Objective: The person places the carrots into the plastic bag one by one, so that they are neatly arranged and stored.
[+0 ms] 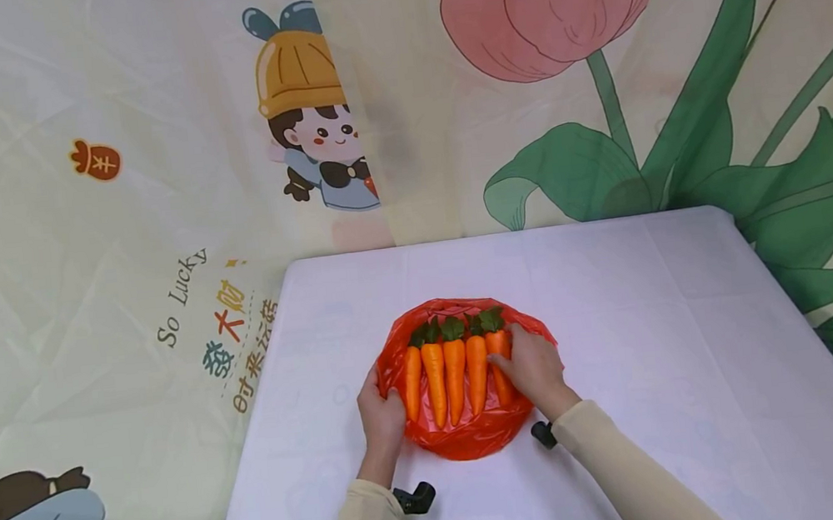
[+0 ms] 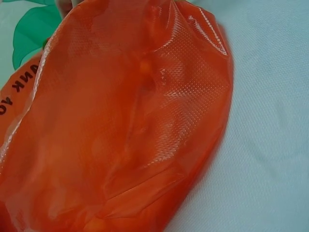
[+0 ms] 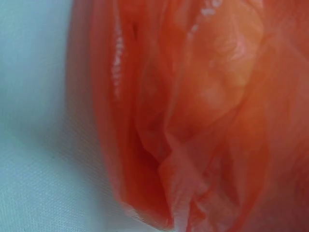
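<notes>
In the head view a red plastic bag (image 1: 465, 448) lies spread open like a shallow bowl on the white table. Several orange carrots (image 1: 456, 382) with green leafy tops lie side by side in it, tops toward the far side. My left hand (image 1: 382, 418) holds the bag's left rim, thumb on the inner side. At the right, my right hand (image 1: 538, 370) reaches over the rim and pinches the rightmost carrot (image 1: 498, 344) between thumb and fingers. Both wrist views are filled mostly by the bag's wrinkled side (image 2: 193, 96), through which orange shapes show faintly.
The white tabletop (image 1: 655, 312) stretches around the bag on all sides. Behind it hangs a printed cloth (image 1: 411, 126) with tulips and cartoon figures. A black wrist camera (image 1: 415, 499) sits by the left cuff, another camera (image 1: 544, 434) by the right.
</notes>
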`<state>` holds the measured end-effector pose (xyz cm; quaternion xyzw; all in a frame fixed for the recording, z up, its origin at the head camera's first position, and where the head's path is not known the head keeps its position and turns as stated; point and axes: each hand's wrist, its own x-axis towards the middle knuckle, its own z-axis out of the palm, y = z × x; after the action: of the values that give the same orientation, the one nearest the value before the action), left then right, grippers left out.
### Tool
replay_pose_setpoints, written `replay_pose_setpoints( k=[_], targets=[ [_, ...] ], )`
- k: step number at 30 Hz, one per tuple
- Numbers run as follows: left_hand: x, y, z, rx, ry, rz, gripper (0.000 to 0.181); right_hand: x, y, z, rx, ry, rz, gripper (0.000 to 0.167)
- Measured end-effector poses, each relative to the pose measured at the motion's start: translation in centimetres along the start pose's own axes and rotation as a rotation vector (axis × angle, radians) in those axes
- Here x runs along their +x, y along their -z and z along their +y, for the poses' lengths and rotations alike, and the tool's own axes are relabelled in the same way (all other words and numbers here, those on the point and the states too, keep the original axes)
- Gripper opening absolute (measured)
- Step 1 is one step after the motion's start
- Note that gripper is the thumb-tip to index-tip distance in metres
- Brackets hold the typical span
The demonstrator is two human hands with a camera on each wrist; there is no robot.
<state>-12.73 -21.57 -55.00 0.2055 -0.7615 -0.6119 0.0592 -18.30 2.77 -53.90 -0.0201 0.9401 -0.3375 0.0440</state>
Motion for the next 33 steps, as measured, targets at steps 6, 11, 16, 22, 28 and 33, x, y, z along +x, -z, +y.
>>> replay_pose_setpoints(
  k=[6,11,16,22,28,33],
  targets=[
    [-0.08,-0.10,-0.07,-0.005,-0.002,-0.011,0.055,0.09,-0.12,0.05,-0.030,0.000,0.006,0.064],
    [-0.18,-0.17,-0.08,0.001,-0.001,-0.010,0.056,-0.18,0.09,0.08,-0.038,0.014,0.015,0.061],
    [-0.13,-0.20,-0.06,0.008,0.008,-0.006,0.056,-0.48,0.36,0.02,-0.090,0.054,0.033,0.049],
    [-0.12,-0.19,0.01,0.014,0.019,-0.001,0.055,-0.64,0.33,-0.12,-0.114,0.082,0.020,0.046],
    [-0.14,-0.14,-0.05,0.010,0.021,0.003,0.056,-0.46,0.05,-0.10,-0.130,0.091,0.008,0.046],
    [-0.05,-0.11,-0.19,-0.003,0.013,0.003,0.056,-0.16,-0.31,0.08,-0.145,0.094,-0.009,0.043]
  ],
)
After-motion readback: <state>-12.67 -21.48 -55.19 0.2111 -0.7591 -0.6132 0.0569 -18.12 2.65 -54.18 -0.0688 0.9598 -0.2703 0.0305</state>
